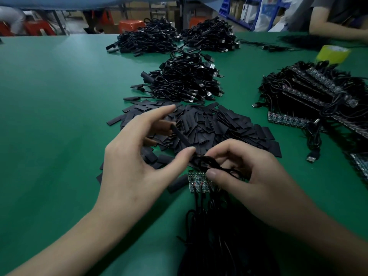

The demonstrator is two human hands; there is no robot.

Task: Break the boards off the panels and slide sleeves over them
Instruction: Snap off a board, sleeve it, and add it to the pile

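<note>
— Two hands busy?
— Yes. Left hand (pixel 135 160) pinches a black sleeve (pixel 181 137); right hand (pixel 249 176) grips a looped cable (pixel 207 163).
— The panel (pixel 197 181)?
— On the tabletop (pixel 59 116), beneath them; sleeve pile (pixel 219 124) at its twelve o'clock.

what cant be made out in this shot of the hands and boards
- Head view: the right hand covers the right part of the small green circuit-board panel, so its board count is hidden.
- Head view: whether the flat black sleeve pinched by the left hand is on a board; fingers and the black looped cable hide it.
- Head view: the stack of wired panels is cut by the right edge.
</note>
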